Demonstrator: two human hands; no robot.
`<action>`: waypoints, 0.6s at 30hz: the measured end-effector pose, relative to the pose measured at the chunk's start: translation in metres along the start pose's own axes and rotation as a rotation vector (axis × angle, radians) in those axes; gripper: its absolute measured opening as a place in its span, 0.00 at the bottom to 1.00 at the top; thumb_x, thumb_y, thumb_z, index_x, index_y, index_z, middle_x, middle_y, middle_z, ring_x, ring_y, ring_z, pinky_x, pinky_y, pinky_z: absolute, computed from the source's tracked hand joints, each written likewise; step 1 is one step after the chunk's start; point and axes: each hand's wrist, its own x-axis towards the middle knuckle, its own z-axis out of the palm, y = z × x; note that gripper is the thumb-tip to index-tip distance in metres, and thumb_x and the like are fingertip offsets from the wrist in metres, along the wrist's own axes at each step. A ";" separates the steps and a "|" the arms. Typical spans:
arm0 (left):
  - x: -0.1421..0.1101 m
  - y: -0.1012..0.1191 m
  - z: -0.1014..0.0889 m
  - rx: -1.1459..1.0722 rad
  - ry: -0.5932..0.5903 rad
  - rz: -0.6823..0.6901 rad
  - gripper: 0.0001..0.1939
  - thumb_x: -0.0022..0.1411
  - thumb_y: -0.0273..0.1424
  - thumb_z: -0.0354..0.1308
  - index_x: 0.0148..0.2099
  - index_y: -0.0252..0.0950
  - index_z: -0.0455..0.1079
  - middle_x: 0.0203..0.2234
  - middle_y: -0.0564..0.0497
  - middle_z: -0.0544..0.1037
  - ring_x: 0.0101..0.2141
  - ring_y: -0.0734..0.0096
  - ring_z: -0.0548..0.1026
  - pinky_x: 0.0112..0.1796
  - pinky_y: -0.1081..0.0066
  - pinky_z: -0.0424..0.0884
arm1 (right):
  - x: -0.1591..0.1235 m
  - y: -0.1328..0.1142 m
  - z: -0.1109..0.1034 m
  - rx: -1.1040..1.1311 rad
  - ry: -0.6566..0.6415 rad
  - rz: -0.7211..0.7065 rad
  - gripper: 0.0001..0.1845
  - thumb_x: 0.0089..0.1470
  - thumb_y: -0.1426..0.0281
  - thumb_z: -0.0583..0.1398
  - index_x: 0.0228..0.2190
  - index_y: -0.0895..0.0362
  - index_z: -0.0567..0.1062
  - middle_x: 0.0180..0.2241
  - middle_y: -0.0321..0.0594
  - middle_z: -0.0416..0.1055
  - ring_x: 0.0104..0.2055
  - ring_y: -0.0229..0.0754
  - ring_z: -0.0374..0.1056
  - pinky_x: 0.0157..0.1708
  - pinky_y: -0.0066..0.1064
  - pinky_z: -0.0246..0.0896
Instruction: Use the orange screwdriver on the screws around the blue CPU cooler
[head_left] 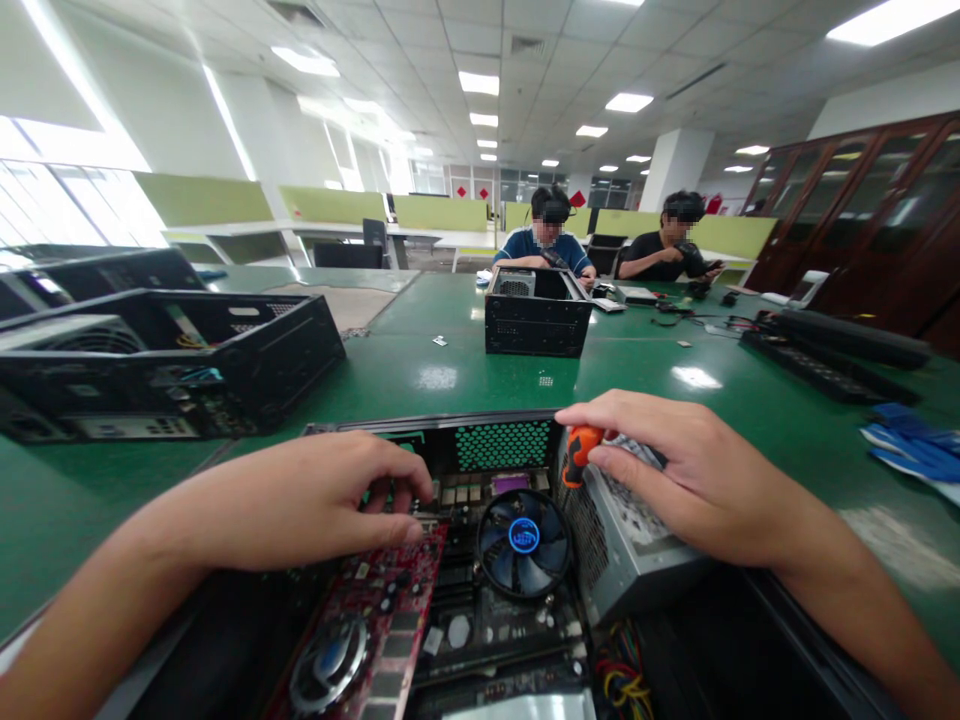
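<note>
- Nearest my remote view, a red circuit card [382, 610] is sitting at eight o'clock from the cooling fan [523, 537], inside the open computer case [439, 455].
- At nine-thirty, I'm seeing the left hand [352, 495] curling over the card's far end; can't tell whether it's gripping.
- At two, the right hand [664, 445] is gripping an orange-and-black screwdriver [579, 455] beside the power supply [634, 562].

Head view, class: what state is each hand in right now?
Left hand: half-curled at the red circuit board; firm grip cannot be told.
Right hand: holding the orange-and-black screwdriver.
</note>
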 end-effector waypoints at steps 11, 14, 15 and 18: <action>0.002 -0.004 0.001 -0.017 0.050 0.053 0.20 0.71 0.58 0.71 0.55 0.56 0.94 0.45 0.46 0.96 0.44 0.47 0.92 0.43 0.59 0.85 | 0.000 -0.001 -0.001 0.025 0.003 0.045 0.18 0.82 0.72 0.63 0.64 0.55 0.89 0.58 0.50 0.95 0.58 0.53 0.93 0.61 0.41 0.90; 0.001 -0.003 0.000 -0.008 0.027 0.034 0.21 0.72 0.58 0.70 0.56 0.56 0.94 0.46 0.46 0.96 0.45 0.46 0.92 0.44 0.58 0.85 | 0.000 -0.001 0.000 0.023 -0.006 0.041 0.18 0.82 0.72 0.63 0.64 0.56 0.89 0.59 0.52 0.95 0.59 0.53 0.93 0.62 0.42 0.89; 0.001 -0.003 0.000 -0.005 0.016 0.028 0.22 0.72 0.58 0.70 0.56 0.56 0.94 0.46 0.46 0.96 0.45 0.46 0.92 0.45 0.58 0.85 | 0.000 -0.001 0.000 0.022 0.002 0.044 0.18 0.82 0.72 0.63 0.64 0.56 0.89 0.59 0.52 0.95 0.58 0.54 0.93 0.62 0.42 0.90; 0.000 -0.003 0.000 -0.002 0.006 0.022 0.23 0.72 0.60 0.69 0.57 0.56 0.94 0.47 0.46 0.96 0.47 0.46 0.92 0.45 0.58 0.85 | -0.001 -0.001 0.001 0.021 0.025 0.046 0.19 0.82 0.71 0.63 0.64 0.57 0.89 0.58 0.52 0.95 0.58 0.54 0.93 0.60 0.41 0.90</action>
